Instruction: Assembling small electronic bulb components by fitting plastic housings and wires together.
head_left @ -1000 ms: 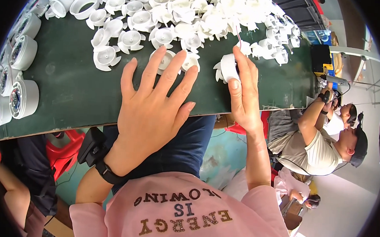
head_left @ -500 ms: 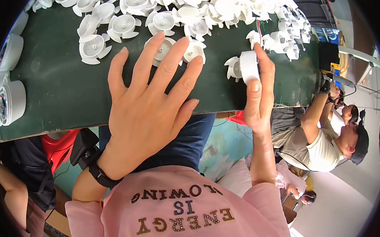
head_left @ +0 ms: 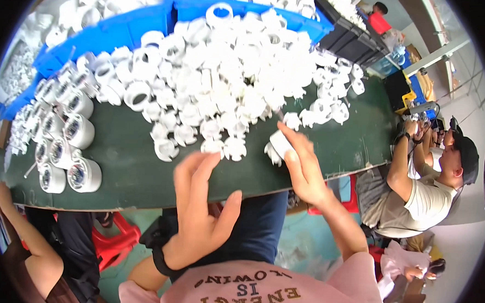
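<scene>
Between the thumb and fingers of my right hand (head_left: 306,174) is a white round plastic ring (head_left: 281,144), held just above the green tabletop. A small white fan wheel (head_left: 272,154) sits against the ring's left side; whether the two are joined I cannot tell. My left hand (head_left: 202,207) hovers near the table's front edge, fingers spread and holding nothing. Its fingertips come close to a white fan wheel (head_left: 212,145) at the front of a big heap of loose fan wheels and rings (head_left: 202,83).
Blue bins (head_left: 111,32) of white parts stand behind the heap, with a black crate (head_left: 350,39) at the back right. Assembled round white units (head_left: 85,174) with wires stand in rows at left. Co-workers sit on both sides, one in a black cap (head_left: 464,157).
The view has tilted up, bringing the bins and the whole heap into sight. My left hand has drawn back and turned, its fingers less flat. My right hand keeps its grip on the ring.
</scene>
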A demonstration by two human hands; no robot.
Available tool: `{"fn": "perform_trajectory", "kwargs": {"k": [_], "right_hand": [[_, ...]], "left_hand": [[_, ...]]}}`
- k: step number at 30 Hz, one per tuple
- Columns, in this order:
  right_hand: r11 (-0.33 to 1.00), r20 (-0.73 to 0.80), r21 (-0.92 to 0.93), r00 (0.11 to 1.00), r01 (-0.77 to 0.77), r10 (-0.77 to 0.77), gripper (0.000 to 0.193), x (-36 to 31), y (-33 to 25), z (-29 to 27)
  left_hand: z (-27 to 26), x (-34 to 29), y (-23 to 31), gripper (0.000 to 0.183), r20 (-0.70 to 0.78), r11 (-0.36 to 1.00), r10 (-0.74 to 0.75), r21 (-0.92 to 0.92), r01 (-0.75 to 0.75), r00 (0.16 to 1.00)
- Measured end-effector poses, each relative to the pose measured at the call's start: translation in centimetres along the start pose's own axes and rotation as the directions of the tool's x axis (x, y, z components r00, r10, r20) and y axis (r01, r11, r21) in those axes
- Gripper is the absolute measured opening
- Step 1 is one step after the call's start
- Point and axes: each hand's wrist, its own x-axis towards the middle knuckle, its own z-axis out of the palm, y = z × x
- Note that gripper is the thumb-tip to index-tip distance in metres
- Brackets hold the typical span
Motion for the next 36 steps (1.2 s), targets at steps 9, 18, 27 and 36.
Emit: {"fn": "perform_trajectory", "kwargs": {"k": [9, 18, 27, 36], "right_hand": [[0.881, 0.061, 0.371, 0.939, 0.294, -0.339, 0.044, 3.9, -5.9, 0.9], [0.522, -0.168, -0.823, 0.782, 0.224, -0.6, 0.033, 21.7, 0.9, -0.2], [0.945, -0.113, 0.326, 0.992, -0.011, 0.051, 0.015, 13.1, -5.1, -0.1], [0.608, 0.2, 0.794, 0.945, -0.002, -0.257, 0.029, 2.0, -7.4, 1.4]], "left_hand": [[-0.4, 0.1, -0.5, 0.053, 0.554, -0.062, -0.307, -0.823, 0.564, 0.774], [-1.5, -1.1, -0.3, 0.042, 0.384, 0.439, -0.37, -0.73, 0.524, 0.846], [-2.2, -0.1, 0.0, 0.054, 0.526, 0.361, -0.359, -0.683, 0.635, 0.771], [-0.7, 0.4, -0.3, 0.035, 0.342, 0.355, -0.467, -0.772, 0.527, 0.816]]}}
